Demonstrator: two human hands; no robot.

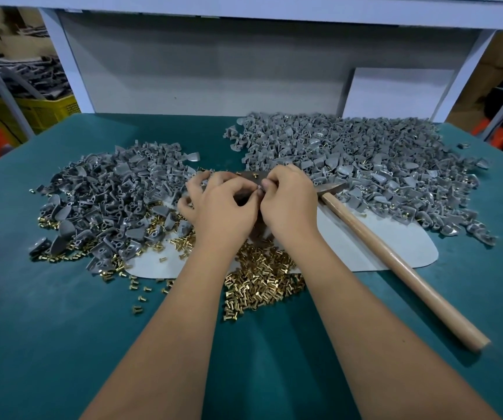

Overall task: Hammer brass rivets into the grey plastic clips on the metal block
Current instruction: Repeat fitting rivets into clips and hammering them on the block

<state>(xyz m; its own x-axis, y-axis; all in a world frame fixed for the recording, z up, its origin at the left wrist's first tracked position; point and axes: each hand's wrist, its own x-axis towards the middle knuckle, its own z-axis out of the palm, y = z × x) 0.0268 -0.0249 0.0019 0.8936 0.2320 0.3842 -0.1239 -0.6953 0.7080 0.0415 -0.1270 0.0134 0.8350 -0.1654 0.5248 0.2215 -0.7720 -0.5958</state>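
My left hand (219, 204) and my right hand (289, 201) meet over the dark metal block (248, 176), which they mostly hide. Between their fingertips both hands pinch a small grey plastic clip (260, 189). One brass rivet (255, 174) stands on the block's far edge. A heap of brass rivets (262, 280) lies just in front of my wrists. The hammer (395, 256) lies to the right, untouched, its head (330, 187) beside my right hand and its wooden handle running toward the near right.
A big pile of grey clips (365, 165) covers the far right of the green table (62, 344); a smaller pile (107, 192) mixed with rivets lies left. A white mat (395, 247) lies under the work area. A white board (401, 92) leans at the back.
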